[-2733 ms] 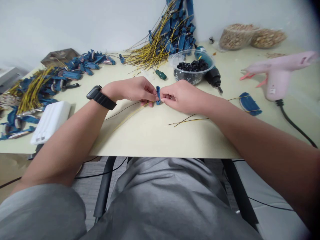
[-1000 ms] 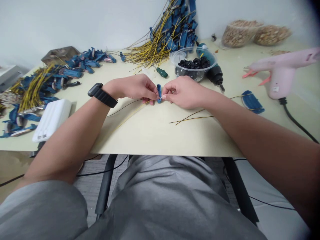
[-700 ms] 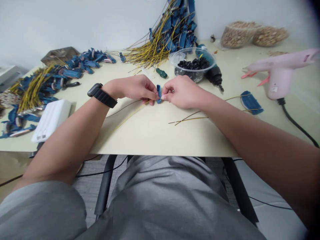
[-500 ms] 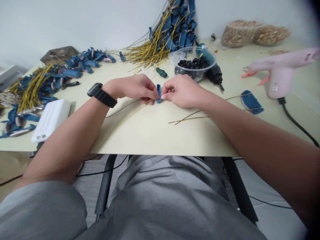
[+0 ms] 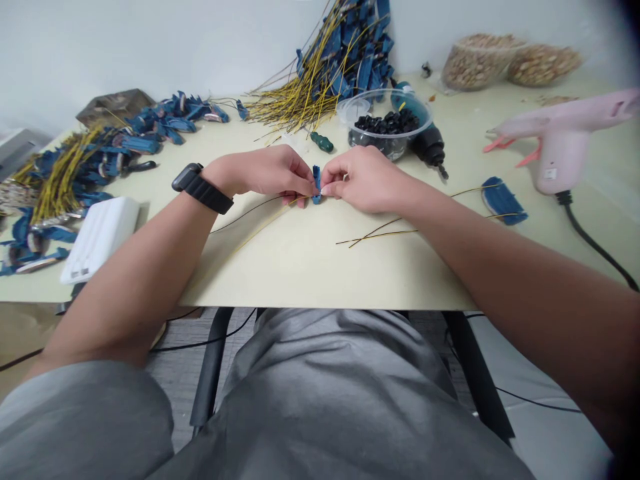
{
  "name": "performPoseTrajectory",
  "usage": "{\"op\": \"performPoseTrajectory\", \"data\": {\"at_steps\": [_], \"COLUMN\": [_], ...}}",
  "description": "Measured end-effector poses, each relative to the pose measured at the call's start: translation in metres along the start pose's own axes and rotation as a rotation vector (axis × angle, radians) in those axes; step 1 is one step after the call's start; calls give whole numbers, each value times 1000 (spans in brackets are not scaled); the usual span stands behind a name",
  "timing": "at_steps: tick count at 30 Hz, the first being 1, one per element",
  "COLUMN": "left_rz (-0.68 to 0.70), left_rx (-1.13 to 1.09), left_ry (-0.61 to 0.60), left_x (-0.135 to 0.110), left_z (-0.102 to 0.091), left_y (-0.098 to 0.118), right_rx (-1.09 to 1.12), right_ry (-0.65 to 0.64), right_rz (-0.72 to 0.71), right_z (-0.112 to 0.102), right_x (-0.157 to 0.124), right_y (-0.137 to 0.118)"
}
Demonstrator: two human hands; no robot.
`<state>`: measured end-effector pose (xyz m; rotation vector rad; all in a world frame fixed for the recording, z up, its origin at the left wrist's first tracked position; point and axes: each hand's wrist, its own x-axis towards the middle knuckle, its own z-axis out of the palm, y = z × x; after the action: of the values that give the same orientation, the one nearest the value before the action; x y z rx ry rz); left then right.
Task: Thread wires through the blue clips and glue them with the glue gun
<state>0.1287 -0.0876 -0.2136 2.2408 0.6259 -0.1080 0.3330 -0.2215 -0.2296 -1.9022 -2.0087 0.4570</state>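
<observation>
The blue piece point(image 5: 317, 185) stands at the centre of the frame, its long axis running up and down, its lower part half covered by fingertips. The left hand point(image 5: 274, 175) pinches it; a dark wire point(image 5: 245, 215) and a yellow wire point(image 5: 257, 230) trail from there toward lower left, the yellow one blurred. The right hand point(image 5: 363, 179) meets its right edge, but whether it grips anything cannot be told. The blue pile point(image 5: 367, 57) is cut off at the top.

A pale wall point(image 5: 150, 47) rises behind the cream table point(image 5: 310, 273); grey, streaked flooring point(image 5: 177, 380) shows below it. Black bars point(image 5: 210, 373) slant down near the table's front edge.
</observation>
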Motion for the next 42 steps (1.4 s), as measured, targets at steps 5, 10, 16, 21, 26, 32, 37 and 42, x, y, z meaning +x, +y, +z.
{"op": "performPoseTrajectory", "data": {"at_steps": [5, 10, 16, 21, 26, 32, 37, 42], "left_rz": [3, -14, -36, 0, -23, -19, -18, -15], "left_rx": [-11, -18, -34, -33, -26, -15, 7, 3], "left_ry": [-4, -6, 0, -12, -16, -18, -10, -21], "left_x": [1, 0, 0, 1, 1, 2, 2, -1], "left_z": [-1, 0, 1, 0, -1, -1, -1, -1], "left_y": [-3, 0, 2, 1, 0, -2, 1, 3], "right_rx": [5, -16, -36, -13, -17, -22, -15, -22], "right_ry": [1, -8, 23, 45, 57, 62, 52, 51], "right_rz": [-22, 2, -21, -55, -47, -54, -32, -14], "right_z": [1, 0, 2, 6, 7, 8, 6, 4], "right_x": [2, 0, 2, 5, 6, 7, 5, 3], "right_y": [3, 0, 3, 9, 10, 11, 6, 5]}}
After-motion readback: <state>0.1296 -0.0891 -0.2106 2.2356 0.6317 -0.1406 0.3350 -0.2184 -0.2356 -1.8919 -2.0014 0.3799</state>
